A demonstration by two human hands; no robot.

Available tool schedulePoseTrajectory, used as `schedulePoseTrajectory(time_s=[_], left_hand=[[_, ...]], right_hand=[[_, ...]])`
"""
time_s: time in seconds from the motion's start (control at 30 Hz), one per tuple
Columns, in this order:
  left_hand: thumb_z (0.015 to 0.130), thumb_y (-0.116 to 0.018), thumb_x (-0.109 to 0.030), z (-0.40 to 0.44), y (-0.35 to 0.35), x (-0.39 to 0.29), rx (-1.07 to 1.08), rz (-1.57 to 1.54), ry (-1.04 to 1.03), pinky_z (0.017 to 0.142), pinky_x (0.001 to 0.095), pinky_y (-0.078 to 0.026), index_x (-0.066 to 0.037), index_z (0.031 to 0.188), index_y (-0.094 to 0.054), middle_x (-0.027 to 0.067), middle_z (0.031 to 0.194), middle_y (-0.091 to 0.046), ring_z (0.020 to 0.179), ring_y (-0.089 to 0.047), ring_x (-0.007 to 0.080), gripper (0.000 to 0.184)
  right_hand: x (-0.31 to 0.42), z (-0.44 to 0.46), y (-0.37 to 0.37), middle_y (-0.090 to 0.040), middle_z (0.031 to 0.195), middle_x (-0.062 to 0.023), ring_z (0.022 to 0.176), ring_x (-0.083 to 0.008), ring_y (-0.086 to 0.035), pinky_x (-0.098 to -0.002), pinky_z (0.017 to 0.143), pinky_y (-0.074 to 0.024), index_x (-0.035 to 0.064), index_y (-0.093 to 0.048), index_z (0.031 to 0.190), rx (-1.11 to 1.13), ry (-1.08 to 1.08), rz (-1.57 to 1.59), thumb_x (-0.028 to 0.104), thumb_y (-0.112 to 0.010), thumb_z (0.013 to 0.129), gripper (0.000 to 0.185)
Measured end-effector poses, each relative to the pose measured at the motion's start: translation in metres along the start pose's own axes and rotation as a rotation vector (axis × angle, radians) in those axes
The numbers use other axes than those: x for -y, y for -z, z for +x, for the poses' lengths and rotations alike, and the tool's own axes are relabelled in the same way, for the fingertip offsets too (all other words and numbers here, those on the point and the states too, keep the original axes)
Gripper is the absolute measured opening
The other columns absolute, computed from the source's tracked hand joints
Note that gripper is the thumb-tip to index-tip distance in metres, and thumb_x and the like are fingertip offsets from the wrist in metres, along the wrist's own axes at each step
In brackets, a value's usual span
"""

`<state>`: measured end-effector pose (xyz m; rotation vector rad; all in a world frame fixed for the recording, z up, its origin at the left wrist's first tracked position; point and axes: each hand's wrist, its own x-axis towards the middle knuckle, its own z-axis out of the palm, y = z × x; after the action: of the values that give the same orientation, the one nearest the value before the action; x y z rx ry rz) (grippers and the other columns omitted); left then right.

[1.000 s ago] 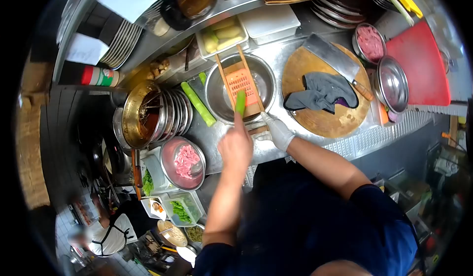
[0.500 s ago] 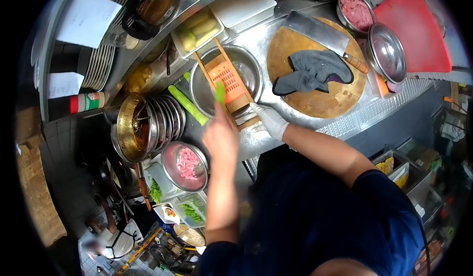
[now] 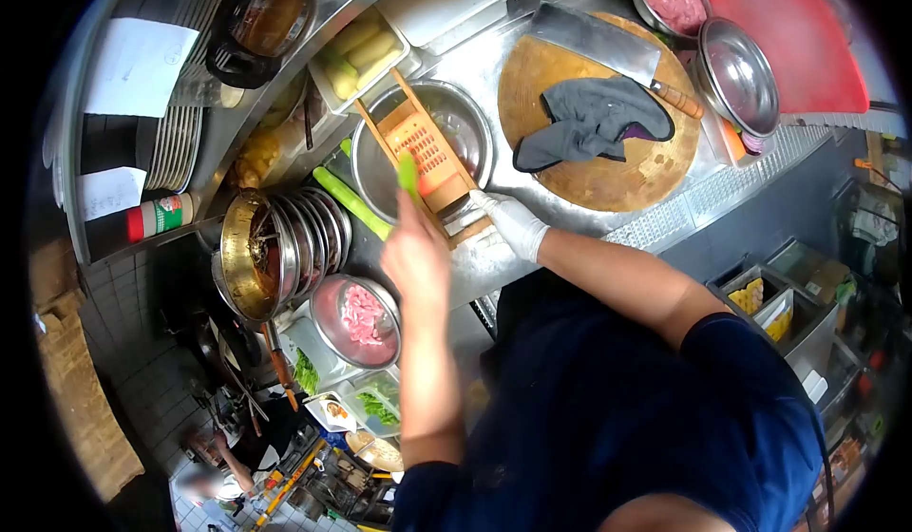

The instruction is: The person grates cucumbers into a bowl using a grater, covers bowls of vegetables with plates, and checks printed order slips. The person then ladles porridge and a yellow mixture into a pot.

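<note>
My left hand [image 3: 416, 255] is bare and closed around a light-green vegetable stalk [image 3: 408, 173], its end pressed against the grater. This wooden-framed grater [image 3: 457, 173] has an orange perforated plate and leans across a steel bowl [image 3: 472, 114]. A white glove covers my right hand [image 3: 516, 226], whose fingers grip the frame's near end; the fingertips are partly hidden. Left of the bowl, long green stalks [image 3: 350, 201] lie on the counter. To the right, a round wooden chopping board [image 3: 560, 185] carries a cleaver [image 3: 608, 49] and a dark grey cloth [image 3: 594, 119].
Steel bowls of raw meat stand near my left forearm [image 3: 364, 315] and at the upper right [image 3: 671, 0]. Stacked metal dishes and a golden pan [image 3: 250, 258] sit at left. A red board [image 3: 788, 38] lies far right. Another person [image 3: 223, 483] is at lower left.
The whole view has shifted slightly left and up. Both hands keep their holds, and the stalk stays against the grater plate. The left hand is blurred in both frames.
</note>
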<state>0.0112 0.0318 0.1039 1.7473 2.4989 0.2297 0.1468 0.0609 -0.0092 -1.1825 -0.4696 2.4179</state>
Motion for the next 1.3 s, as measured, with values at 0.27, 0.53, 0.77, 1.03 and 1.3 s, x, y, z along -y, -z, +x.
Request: schedulePoseTrajectory(time_s=[0.27, 0.53, 0.77, 1.03, 1.3], left_hand=[[0.098, -0.057, -0.019, -0.023, -0.039, -0.01, 0.106, 0.035, 0.0, 0.06, 0.0512, -0.055, -0.003, 0.14, -0.055, 0.0195, 0.076, -0.069, 0.065, -0.069, 0.0399, 0.045], [0.098, -0.057, -0.013, -0.054, -0.018, -0.015, 0.14, -0.092, 0.064, 0.071, 0.0526, -0.055, 0.002, 0.139, -0.052, 0.0269, 0.092, -0.068, 0.08, -0.068, 0.0453, 0.044], [0.097, -0.054, -0.008, -0.043, -0.031, -0.017, 0.119, 0.017, -0.029, 0.066, 0.0529, -0.055, 0.009, 0.135, -0.052, 0.029, 0.092, -0.067, 0.077, -0.068, 0.0463, 0.041], [0.097, -0.053, -0.005, 0.05, -0.063, 0.01, -0.119, -0.081, -0.235, 0.066, 0.0531, -0.054, 0.01, 0.13, -0.053, 0.0276, 0.084, -0.065, 0.075, -0.065, 0.0461, 0.036], [0.094, -0.059, -0.003, -0.013, -0.018, 0.014, -0.094, -0.036, -0.26, 0.067, 0.0512, -0.055, 0.009, 0.139, -0.049, 0.0251, 0.082, -0.065, 0.074, -0.067, 0.0431, 0.048]], right_hand=[[-0.008, 0.007, 0.003, -0.069, 0.11, -0.0122, 0.094, -0.0253, -0.07, -0.0416, 0.078, -0.0592, 0.0035, -0.058, 0.131, 0.034, 0.004, 0.111, 0.043, -0.049, 0.107, 0.047], [-0.004, 0.004, 0.003, -0.07, 0.11, -0.0104, 0.093, -0.023, -0.07, -0.0383, 0.077, -0.0596, 0.0056, -0.059, 0.13, 0.002, -0.024, 0.065, 0.045, -0.053, 0.105, 0.048], [-0.007, 0.005, 0.005, -0.069, 0.113, -0.0141, 0.095, -0.0277, -0.07, -0.0432, 0.079, -0.0598, 0.002, -0.059, 0.127, 0.021, 0.007, 0.116, 0.045, -0.053, 0.105, 0.048], [-0.01, 0.01, 0.004, -0.069, 0.112, -0.0151, 0.087, -0.0292, -0.071, -0.0391, 0.071, -0.0618, 0.0011, -0.059, 0.124, 0.017, 0.033, 0.086, 0.047, -0.054, 0.104, 0.05], [-0.015, 0.012, 0.005, -0.07, 0.111, -0.0149, 0.087, -0.0297, -0.071, -0.0387, 0.072, -0.0617, 0.0013, -0.059, 0.123, 0.009, 0.033, 0.081, 0.047, -0.053, 0.104, 0.05]])
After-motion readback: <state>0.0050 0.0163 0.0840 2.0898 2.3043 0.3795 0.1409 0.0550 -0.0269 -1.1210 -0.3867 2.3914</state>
